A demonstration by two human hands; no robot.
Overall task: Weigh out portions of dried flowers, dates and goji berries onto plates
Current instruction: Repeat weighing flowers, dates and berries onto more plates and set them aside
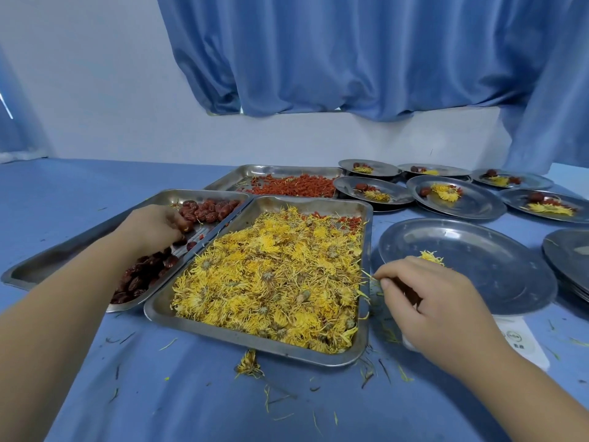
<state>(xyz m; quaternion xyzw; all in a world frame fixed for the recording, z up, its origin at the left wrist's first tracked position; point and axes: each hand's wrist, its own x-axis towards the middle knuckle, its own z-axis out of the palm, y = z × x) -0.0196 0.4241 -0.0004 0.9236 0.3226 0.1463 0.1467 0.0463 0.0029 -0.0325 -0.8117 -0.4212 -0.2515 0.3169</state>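
The left hand [153, 226] is pinching a wrinkled red date [187, 225], seemingly; the right hand [436, 301] is nipping yellow petals [371, 275] beside the round steel plate [497, 250].

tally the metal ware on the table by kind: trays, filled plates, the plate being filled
Rectangular trays: 3 (flowers, dates, goji berries)
Round plates already portioned: 6, e.g.
Plate being filled, one flower on it: 1
Total: 10, excluding the partly cropped plate stack, uncountable.

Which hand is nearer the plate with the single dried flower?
Right. The right hand is at the plate's near-left rim; the left hand is over the date tray.
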